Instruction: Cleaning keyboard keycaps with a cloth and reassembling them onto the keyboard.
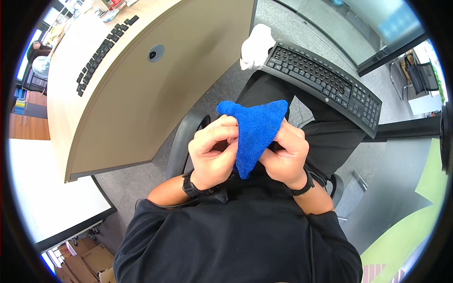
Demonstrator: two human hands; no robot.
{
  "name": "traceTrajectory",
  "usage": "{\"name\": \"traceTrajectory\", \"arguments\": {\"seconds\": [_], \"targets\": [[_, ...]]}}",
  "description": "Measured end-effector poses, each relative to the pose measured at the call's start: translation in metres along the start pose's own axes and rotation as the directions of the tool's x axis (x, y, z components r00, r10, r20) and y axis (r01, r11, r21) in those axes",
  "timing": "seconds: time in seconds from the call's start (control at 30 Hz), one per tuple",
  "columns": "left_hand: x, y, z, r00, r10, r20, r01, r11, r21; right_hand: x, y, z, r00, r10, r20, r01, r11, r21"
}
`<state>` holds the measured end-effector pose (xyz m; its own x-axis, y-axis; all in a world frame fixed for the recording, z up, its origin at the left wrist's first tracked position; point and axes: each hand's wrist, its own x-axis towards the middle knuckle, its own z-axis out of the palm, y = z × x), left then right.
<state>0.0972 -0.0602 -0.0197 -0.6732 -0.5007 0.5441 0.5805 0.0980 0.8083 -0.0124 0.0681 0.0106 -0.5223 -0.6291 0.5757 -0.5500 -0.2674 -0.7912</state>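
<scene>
Between my two hands is a blue terry-like cloth, bunched and draped over my fingertips. My left hand pinches its left side, thumb against curled fingers. On the other side my right hand grips the cloth, with some fingertips hidden beneath it. A black HP computer keyboard lies across my lap, tilted; several keys look absent from its main block. At the keyboard's far left end sits a crumpled white cloth or tissue, apart from both hands.
Loose black keycaps stand in rows on a wooden desk at the left. An armrest is by my left forearm. A person sits beyond the desk. Cardboard boxes and a whiteboard are at lower left.
</scene>
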Motion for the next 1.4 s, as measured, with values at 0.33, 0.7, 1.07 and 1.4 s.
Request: {"name": "traceTrajectory", "arguments": {"seconds": [0.33,0.7,1.07,1.4], "targets": [[0.005,0.002,-0.006,0.993,0.037,0.112,-0.046,0.996,0.081,0.008,-0.004,0.001,1.0,0.016,-0.026,-0.015,1.0,0.018],[0.004,0.002,-0.015,0.866,-0.475,0.157,0.494,0.763,-0.416,-0.002,0.024,-0.01,0.946,0.323,0.009,-0.286,0.825,0.487],[0.005,-0.014,-0.019,0.787,-0.579,0.212,0.576,0.566,-0.59,0.008,0.017,-0.044,0.947,0.311,0.078,-0.283,0.925,-0.254],[0.002,-0.018,-0.018,0.742,-0.6,0.299,0.63,0.471,-0.617,-0.003,0.023,-0.046,0.961,0.179,0.211,-0.149,0.977,-0.15]]}}
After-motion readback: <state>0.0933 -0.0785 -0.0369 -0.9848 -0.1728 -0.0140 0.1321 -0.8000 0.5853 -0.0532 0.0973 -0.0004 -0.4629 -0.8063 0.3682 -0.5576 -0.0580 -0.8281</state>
